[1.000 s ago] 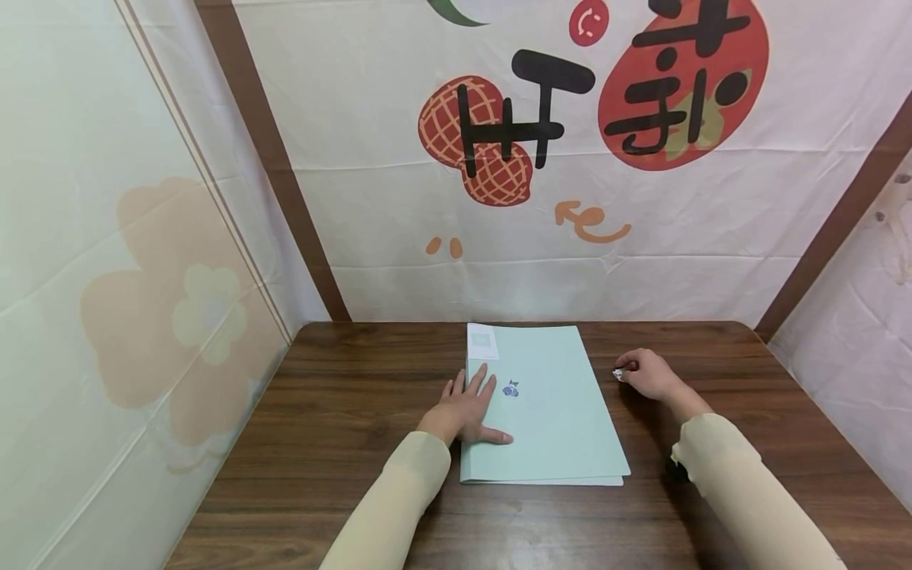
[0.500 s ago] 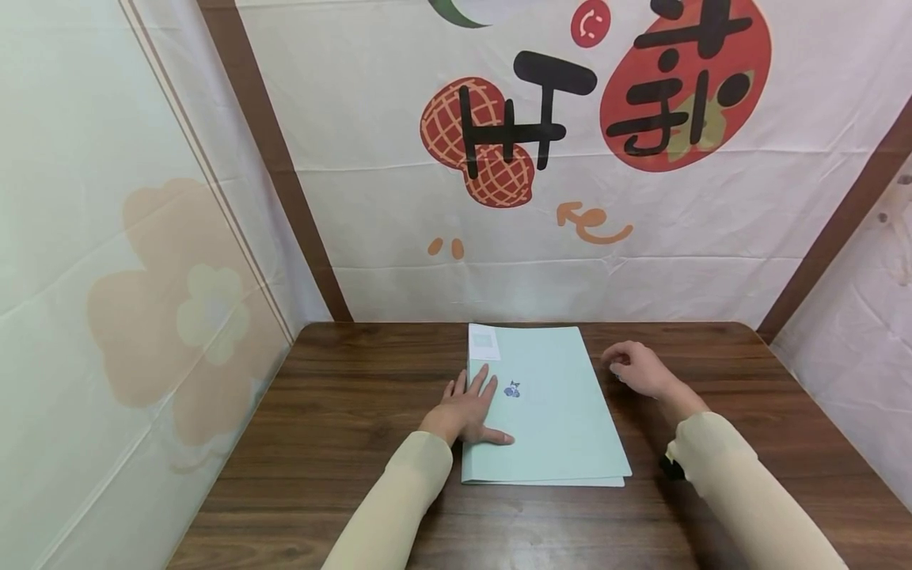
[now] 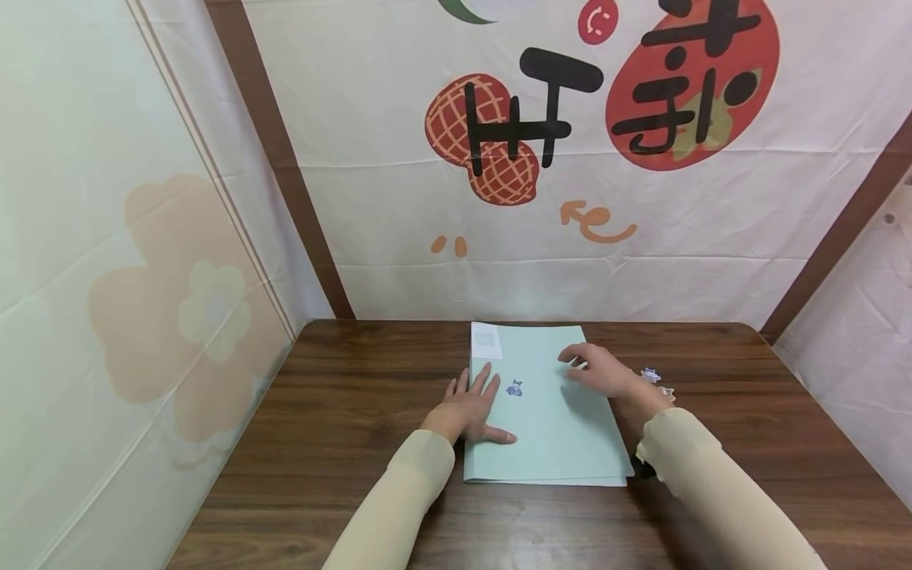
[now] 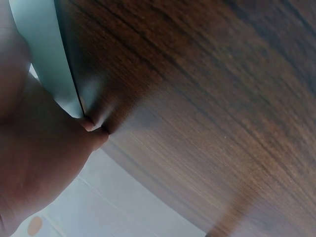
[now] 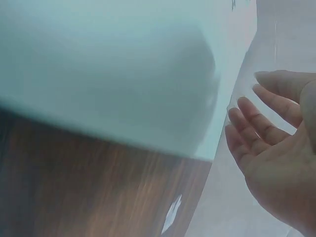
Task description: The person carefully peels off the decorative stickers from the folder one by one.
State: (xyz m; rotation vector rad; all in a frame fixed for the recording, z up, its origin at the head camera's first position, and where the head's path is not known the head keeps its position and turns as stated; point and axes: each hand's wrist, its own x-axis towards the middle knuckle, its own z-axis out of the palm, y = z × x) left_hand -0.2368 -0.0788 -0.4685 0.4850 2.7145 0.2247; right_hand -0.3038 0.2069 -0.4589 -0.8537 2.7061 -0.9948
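Observation:
A pale mint-green folder (image 3: 549,443) lies on the wooden table, with a white label (image 3: 488,341) at its top left corner. A small blue-purple cartoon picture (image 3: 514,388) shows on its cover. Along the folder's left edge my left hand (image 3: 470,412) rests with fingers spread, the thumb reaching over the cover. My right hand (image 3: 597,370) hovers above the folder's upper right part, fingers loosely bent. In the right wrist view nothing shows between its fingers (image 5: 256,123). Behind that wrist lie a blue-and-white cutout (image 3: 650,375) and a whitish one (image 3: 666,393).
The brown wooden table (image 3: 356,380) runs back to a white cloth backdrop (image 3: 385,285) with printed fruit and lettering. Another cloth (image 3: 64,253) with a pale flower hangs at the left. A dark item shows at the right cuff (image 3: 659,447).
My right hand has moved left from the table beside the folder to above its cover, uncovering the small cutouts. The whitish piece at its fingertips no longer shows there. My left hand stays put.

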